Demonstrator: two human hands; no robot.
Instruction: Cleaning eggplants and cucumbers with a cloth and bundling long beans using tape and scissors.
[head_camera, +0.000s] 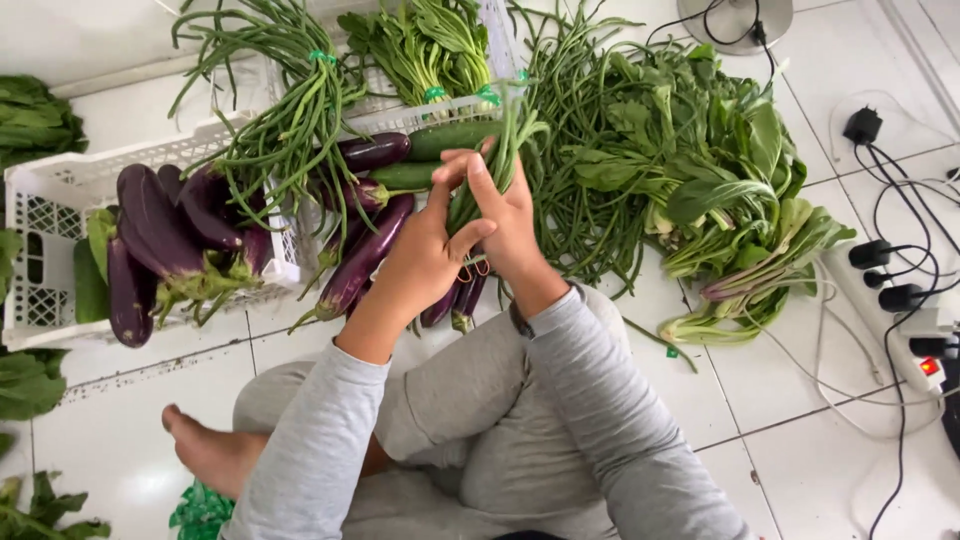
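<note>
My left hand (425, 250) and my right hand (510, 215) are both wrapped around one bundle of long green beans (500, 160), held up over the floor. A rubber band (468, 272) hangs by the left hand's fingers at the bundle's lower end. Under the hands lie purple eggplants (365, 255) and cucumbers (450, 138). I sit cross-legged on white tiles in grey sleeves and trousers.
A white plastic crate (45, 215) at left holds eggplants (150, 225) and tied long beans (290, 110). Loose long beans (575, 190) and leafy greens (720, 170) lie at right. A power strip with plugs and cables (915, 330) sits at far right. My bare foot (205, 450) rests at lower left.
</note>
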